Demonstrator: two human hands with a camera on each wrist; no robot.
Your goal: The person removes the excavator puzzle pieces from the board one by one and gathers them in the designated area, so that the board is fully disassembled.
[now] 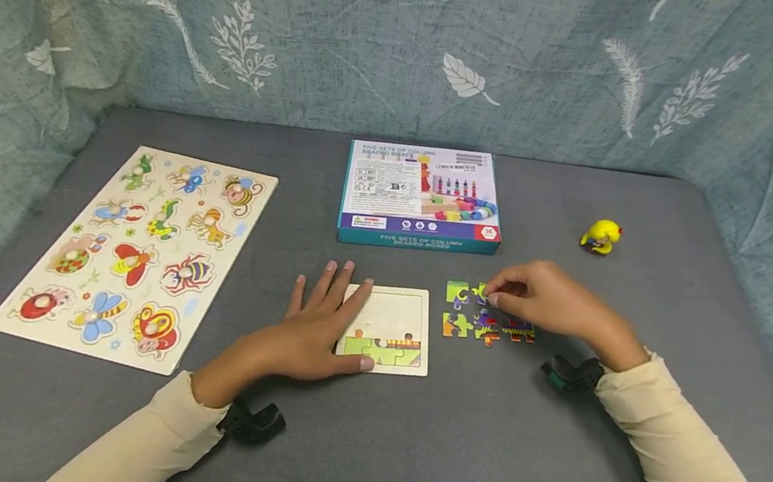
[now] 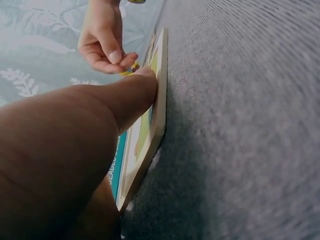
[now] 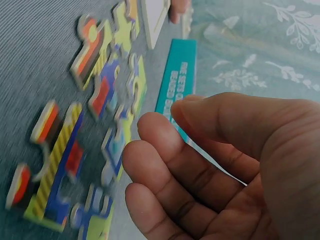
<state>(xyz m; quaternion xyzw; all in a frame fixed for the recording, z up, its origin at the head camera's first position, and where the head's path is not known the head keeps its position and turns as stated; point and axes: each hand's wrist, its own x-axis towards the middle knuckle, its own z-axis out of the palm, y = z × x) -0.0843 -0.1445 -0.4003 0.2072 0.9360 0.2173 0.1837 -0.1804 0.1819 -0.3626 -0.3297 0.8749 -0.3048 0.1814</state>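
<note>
My right hand's [image 1: 546, 298] thumb and loosely bent fingers stand narrowly apart above loose, multicoloured jigsaw pieces [image 1: 457, 325], some hidden beneath; whether the tips touch any, I cannot tell. My left hand [image 1: 310, 340], fingers spread wide, covers the left edge of a pale wooden rectangular tray [image 1: 427, 340]. From my right wrist, my thumb cuts off the lettering on a teal-sided cardboard box [image 3: 178, 65].

The left grip [image 1: 312, 337] partly hides the puzzle tray [image 1: 386, 310].
</note>
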